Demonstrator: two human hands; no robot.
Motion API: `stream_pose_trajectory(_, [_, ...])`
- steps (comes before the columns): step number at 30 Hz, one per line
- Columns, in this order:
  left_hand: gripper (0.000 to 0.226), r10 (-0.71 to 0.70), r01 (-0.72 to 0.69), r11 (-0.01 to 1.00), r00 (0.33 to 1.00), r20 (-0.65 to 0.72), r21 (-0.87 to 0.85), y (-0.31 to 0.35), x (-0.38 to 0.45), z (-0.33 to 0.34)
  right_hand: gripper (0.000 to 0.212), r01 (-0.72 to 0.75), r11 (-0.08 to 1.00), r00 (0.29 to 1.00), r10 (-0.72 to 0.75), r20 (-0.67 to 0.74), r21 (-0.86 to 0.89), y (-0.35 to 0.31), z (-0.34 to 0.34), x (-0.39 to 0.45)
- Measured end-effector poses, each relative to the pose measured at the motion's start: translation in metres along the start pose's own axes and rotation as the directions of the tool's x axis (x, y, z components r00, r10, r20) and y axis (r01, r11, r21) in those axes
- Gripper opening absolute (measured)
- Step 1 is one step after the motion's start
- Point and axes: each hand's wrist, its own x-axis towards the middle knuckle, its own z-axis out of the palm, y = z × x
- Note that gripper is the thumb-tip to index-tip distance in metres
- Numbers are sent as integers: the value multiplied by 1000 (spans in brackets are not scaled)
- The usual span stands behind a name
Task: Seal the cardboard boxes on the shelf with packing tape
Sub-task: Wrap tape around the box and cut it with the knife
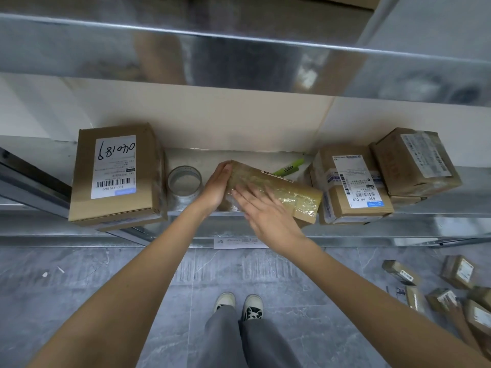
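On the metal shelf (438, 208), a long, flat cardboard box (281, 189) lies at an angle in the middle gap, its top already glossy and wrinkled with clear packing tape. The left hand (216, 185) stands on edge against the box's left end, fingers straight and together, palm pressed to the cardboard; it grips nothing and seems to serve as a stop so the box cannot slide left. The right hand (263, 208) lies flat on the taped top with fingers spread and straight, holding nothing, which reads as smoothing the tape down so it bonds and the wrinkles flatten. The box sits near the shelf's front edge, probably because that keeps it within easy reach and lets both hands bear on it. Just left of the left hand stands the roll of clear packing tape (184, 183), upright on the shelf and close by for the next strip. Behind the box, a green marker (288, 168) lies near the back wall. To the far left a larger labelled box (114, 173) with handwritten digits overhangs the front edge, and to the right two more labelled boxes (350, 184) (417, 163) are stacked and crowded together, apparently waiting or finished; I cannot tell which. Small parcels (457, 272) lie scattered on the grey floor (79, 274) at lower right.
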Motion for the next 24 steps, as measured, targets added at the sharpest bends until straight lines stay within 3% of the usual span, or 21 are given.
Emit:
stream_pose_trajectory(2, [30, 3, -2, 1000, 1000, -23, 30, -2, -2, -1, 77, -159, 985, 984, 163, 66, -61, 13, -9, 2])
stream_pose_trajectory(4, [28, 53, -50, 995, 998, -39, 89, -1, -11, -2, 97, -380, 920, 908, 391, 152, -95, 31, -20, 3])
stream_pose_trajectory(5, [27, 85, -78, 988, 995, -47, 137, -2, -14, -2, 104, -423, 899, 881, 437, 183, -111, 37, -25, 4])
stream_pose_trajectory(9, [39, 173, -161, 982, 978, -120, 102, -5, -24, -1, 104, -349, 937, 910, 344, 234, -18, 49, -46, 12])
stream_pose_trajectory(12, [51, 150, -158, 986, 980, -134, -54, -8, -32, -7, 101, -414, 874, 861, 286, 419, 254, 54, -62, 18])
stream_pose_trajectory(15, [55, 174, -170, 983, 983, -58, 65, -15, -44, -13, 70, -494, 749, 781, 161, 603, 441, 61, -68, 26])
stream_pose_trajectory(17, [43, 99, -92, 983, 994, -35, 157, -27, -45, -14, 51, -455, 796, 804, 173, 569, 400, 62, -62, 34])
stream_pose_trajectory(19, [41, 22, -4, 974, 997, -76, 228, -32, -41, -10, 44, -355, 906, 866, 227, 445, 230, 52, -54, 40])
stream_pose_trajectory(21, [48, -27, 38, 992, 995, -94, 116, -30, -36, -6, 49, -240, 964, 924, 191, 331, 114, 32, -43, 41])
stream_pose_trajectory(24, [51, -46, 43, 998, 997, -55, -51, -24, -37, -3, 69, -173, 976, 947, 128, 293, 133, -4, -27, 32])
